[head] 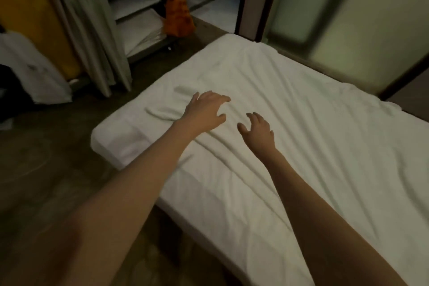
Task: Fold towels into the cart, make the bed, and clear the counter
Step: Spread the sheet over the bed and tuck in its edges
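Right now both arms are reaching out over the bed [348, 193], and the bed-making part of the task is what seems to be going on. The left hand [204, 109] is lying flat on the white sheet [290, 104], its fingers [222, 98] spread and nearly straight, just past a ridge of wrinkles [162, 111] that is bunching up near the mattress corner. The right hand [257, 127] is hovering or just touching the sheet beside it, its fingers loosely curved and spread, pinching nothing. Both palms are facing down, probably because the sheet is being smoothed or dragged taut toward that corner instead of lifted.

Behind the bed, to the left, the cart [137, 18] is standing against the far side of the floor, its shelves holding stacks of folded white linen, likely the towels. An orange bag [178, 9] is hanging at its end, a grey curtain [90, 30] is draping in front of it, and a yellow bin [30, 18] is sitting further left. No counter is showing from this angle.
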